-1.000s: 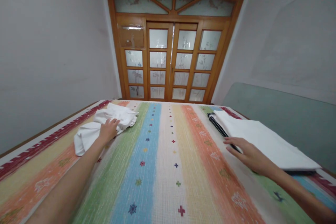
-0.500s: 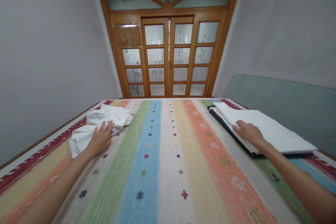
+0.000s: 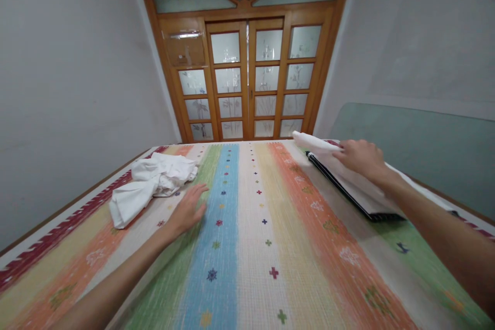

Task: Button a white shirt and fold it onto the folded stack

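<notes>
At the right of the frame, the right hand [image 3: 361, 157] has its fingers curled and pinches the near side of a folded white cloth [image 3: 311, 141], which is raised there, its far left corner standing up towards the middle of the frame. Below it lies a black cloth [image 3: 386, 216] with pale lines along its edge, flat on a striped cover [image 3: 251, 268].

Left of centre, the left hand [image 3: 188, 211] is bare, its grip loosely spread, fingers pointing up and to the right over the green stripe. Whether its palm touches the cover is hard to tell. Just beyond it, in the left middle of the frame, a crumpled white garment [image 3: 154, 180] rests in loose folds, apart from the fingers.

Glazed wooden doors [image 3: 251, 75] under an arched frame fill the upper middle. A pale green board [image 3: 421, 144] stands along the right edge, against a grey-white wall [image 3: 444, 36].
</notes>
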`<act>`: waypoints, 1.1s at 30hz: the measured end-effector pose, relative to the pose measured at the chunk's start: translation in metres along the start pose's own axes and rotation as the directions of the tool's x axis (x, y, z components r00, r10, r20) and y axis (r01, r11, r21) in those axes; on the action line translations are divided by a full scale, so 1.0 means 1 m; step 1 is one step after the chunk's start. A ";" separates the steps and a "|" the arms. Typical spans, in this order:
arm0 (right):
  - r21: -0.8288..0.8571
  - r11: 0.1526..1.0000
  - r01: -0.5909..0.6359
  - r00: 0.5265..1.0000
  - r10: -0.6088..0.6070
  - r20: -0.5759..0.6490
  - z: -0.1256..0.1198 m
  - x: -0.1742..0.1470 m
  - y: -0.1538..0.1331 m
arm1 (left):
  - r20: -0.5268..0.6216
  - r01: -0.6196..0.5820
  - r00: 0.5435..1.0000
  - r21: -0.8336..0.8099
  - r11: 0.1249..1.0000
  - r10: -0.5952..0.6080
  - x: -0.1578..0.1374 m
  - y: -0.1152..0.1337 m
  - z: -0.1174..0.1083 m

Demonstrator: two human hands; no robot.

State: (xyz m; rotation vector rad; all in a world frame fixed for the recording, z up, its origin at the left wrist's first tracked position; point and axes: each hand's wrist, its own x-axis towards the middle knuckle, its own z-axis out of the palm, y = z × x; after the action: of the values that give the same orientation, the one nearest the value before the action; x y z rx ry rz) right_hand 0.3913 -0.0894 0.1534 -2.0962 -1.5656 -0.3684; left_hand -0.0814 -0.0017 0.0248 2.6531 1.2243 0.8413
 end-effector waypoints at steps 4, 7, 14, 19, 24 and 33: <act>0.101 0.994 -0.030 0.982 0.011 0.188 -0.049 -0.002 -0.052 | 0.188 0.183 0.976 -0.442 0.878 -0.109 0.018 0.042 0.023; 0.295 0.954 -0.058 0.970 -0.015 0.242 -0.053 -0.004 -0.071 | 0.271 0.327 0.944 -0.674 0.663 -0.190 0.031 0.072 0.029; 0.205 0.965 0.166 0.968 -0.199 0.156 0.023 -0.023 -0.086 | 0.289 0.342 0.923 -0.920 0.194 -0.255 0.035 0.113 0.010; 0.594 0.802 -0.062 0.748 -0.356 0.560 0.058 -0.052 -0.126 | 0.492 0.503 0.836 -0.864 -0.020 -0.243 0.028 0.116 0.019; 0.595 0.759 -0.264 0.567 -0.376 0.732 0.068 -0.068 -0.166 | 0.522 0.560 0.806 -0.824 0.078 -0.279 0.024 0.118 0.039; 0.706 0.706 -0.047 0.685 -0.492 0.537 0.084 -0.052 -0.154 | 0.383 0.333 0.919 -0.614 0.715 -0.098 0.025 0.118 0.027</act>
State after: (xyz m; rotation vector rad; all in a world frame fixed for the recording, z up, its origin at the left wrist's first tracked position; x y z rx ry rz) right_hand 0.2232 -0.0535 0.0919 -1.4553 -1.9774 0.9452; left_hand 0.0255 -0.0590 0.0497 1.9081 0.8930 0.6099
